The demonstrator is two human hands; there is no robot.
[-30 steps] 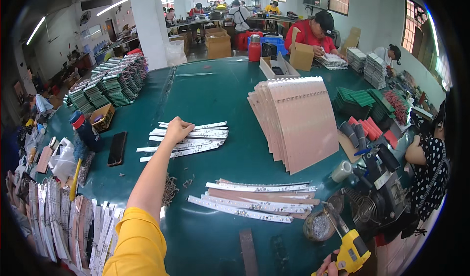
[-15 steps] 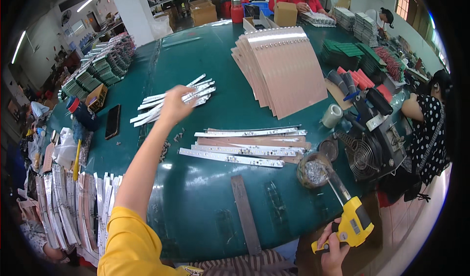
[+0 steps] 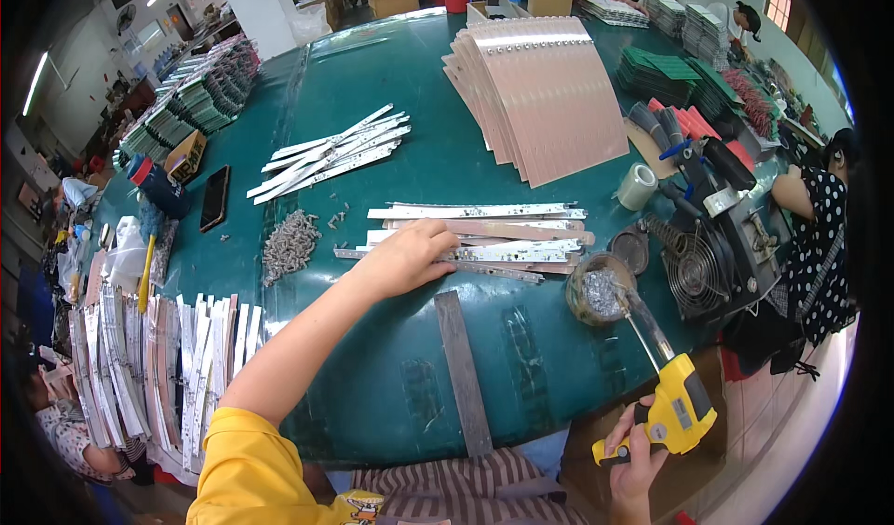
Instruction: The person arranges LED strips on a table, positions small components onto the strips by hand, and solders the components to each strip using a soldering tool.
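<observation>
My left hand [image 3: 408, 259] is over a group of narrow white circuit board strips [image 3: 531, 249] in the middle of the green table. Its fingers are closed at the front strip [image 3: 498, 272], which is tilted nearly edge-on; the fingertips are partly hidden. My right hand [image 3: 635, 446] is wrapped around the handle of a yellow soldering gun [image 3: 684, 406] at the lower right. The gun's metal tip reaches into a round pot [image 3: 578, 309] holding silvery crumpled material. Farther left lies a crossed pile of white strips [image 3: 340, 151], beside a heap of small grey parts [image 3: 291, 246].
Copper-toned panels [image 3: 559, 106] lean at the back. A fan-like machine [image 3: 698, 274] and a tape roll [image 3: 637, 187] are on the right. A dark bar [image 3: 463, 371] lies near the front edge. A phone [image 3: 215, 197] and more strips [image 3: 121, 376] are left. People sit nearby.
My left hand has moved from the far pile toward me and right, onto the middle strips, uncovering the grey heap. The front strip has tilted. My right hand still holds the soldering gun.
</observation>
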